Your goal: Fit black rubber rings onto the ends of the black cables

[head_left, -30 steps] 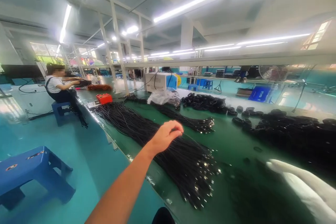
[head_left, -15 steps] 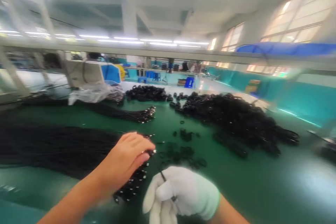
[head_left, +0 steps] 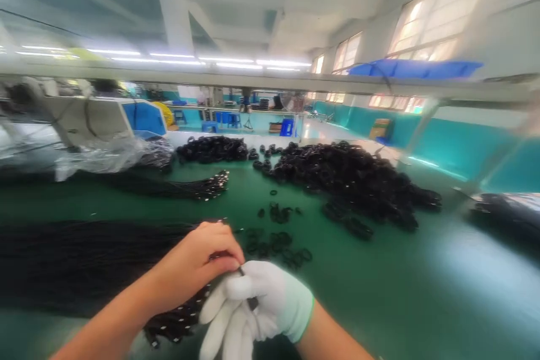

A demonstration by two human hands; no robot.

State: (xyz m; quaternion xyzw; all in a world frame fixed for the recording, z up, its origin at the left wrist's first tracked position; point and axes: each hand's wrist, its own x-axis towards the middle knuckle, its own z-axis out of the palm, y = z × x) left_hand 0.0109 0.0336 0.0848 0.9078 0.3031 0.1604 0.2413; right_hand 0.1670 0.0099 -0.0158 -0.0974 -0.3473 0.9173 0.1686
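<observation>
My bare left hand (head_left: pixel 213 253) has thumb and fingers pinched on the upper end of a thin black piece (head_left: pixel 241 271). My right hand (head_left: pixel 248 304), in a white glove, grips the same piece between thumb and forefinger, its other fingers hanging down. The two hands touch. A dark part shows at the right palm; its shape is hard to make out. Beneath and left of my left hand lies a wide bundle of black cables (head_left: pixel 84 264) with small metallic tips. Small black rings (head_left: pixel 278 242) lie beyond the glove on the green tabletop (head_left: pixel 358 304).
A big heap of black coils (head_left: pixel 341 174) lies at the back right, a smaller heap (head_left: pixel 213 148) at back centre. Another cable bundle (head_left: pixel 189 187) and clear plastic (head_left: pixel 105 157) are at the back left. A shelf bar (head_left: pixel 253 83) crosses above, bearing a blue tray (head_left: pixel 415 69).
My left hand has come to my right hand and closed on the black piece's end. The view has shifted right, so the table items appear further left.
</observation>
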